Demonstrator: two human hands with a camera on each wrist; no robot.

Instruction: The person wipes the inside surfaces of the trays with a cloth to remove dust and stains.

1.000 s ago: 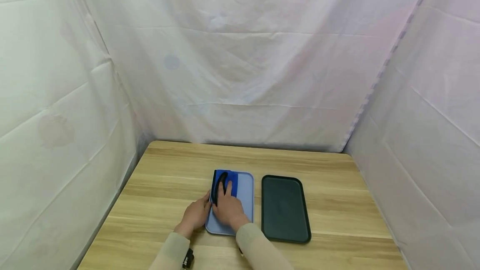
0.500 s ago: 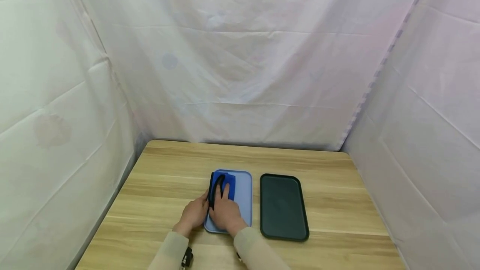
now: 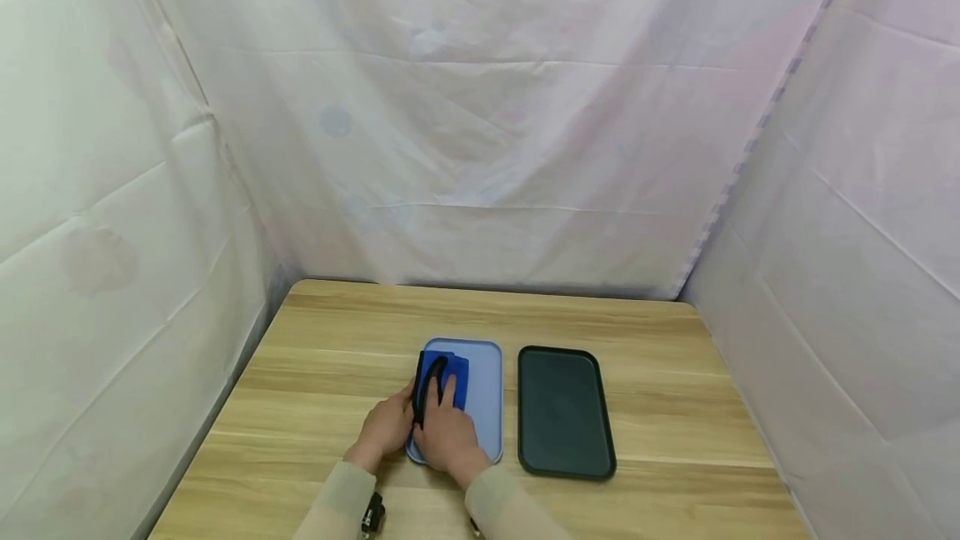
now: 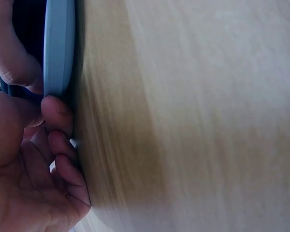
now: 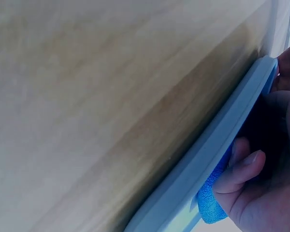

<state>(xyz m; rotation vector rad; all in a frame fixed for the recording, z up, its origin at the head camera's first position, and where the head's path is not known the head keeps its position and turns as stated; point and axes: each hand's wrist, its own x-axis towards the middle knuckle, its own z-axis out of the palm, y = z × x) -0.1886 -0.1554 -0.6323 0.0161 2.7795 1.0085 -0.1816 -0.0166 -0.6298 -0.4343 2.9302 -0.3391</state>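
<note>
On the wooden table lies a light blue tray. Over its left part is a bright blue textured pad with a black curved handle-like strip on top; I cannot tell its exact kind. My right hand holds this pad from above, two fingers stretched forward along the strip and others bent at its side in the right wrist view. My left hand is at the tray's left edge; in the left wrist view its fingertips pinch the rim. The palm side of the right hand is mostly hidden.
A dark green tray lies flat to the right of the light blue one, a narrow gap between them. Pale cloth walls enclose the wooden table at the back and both sides.
My right hand has slid the blue pad a little toward me along the tray. The left hand stays at the tray's edge. The whole head view has shifted slightly.
</note>
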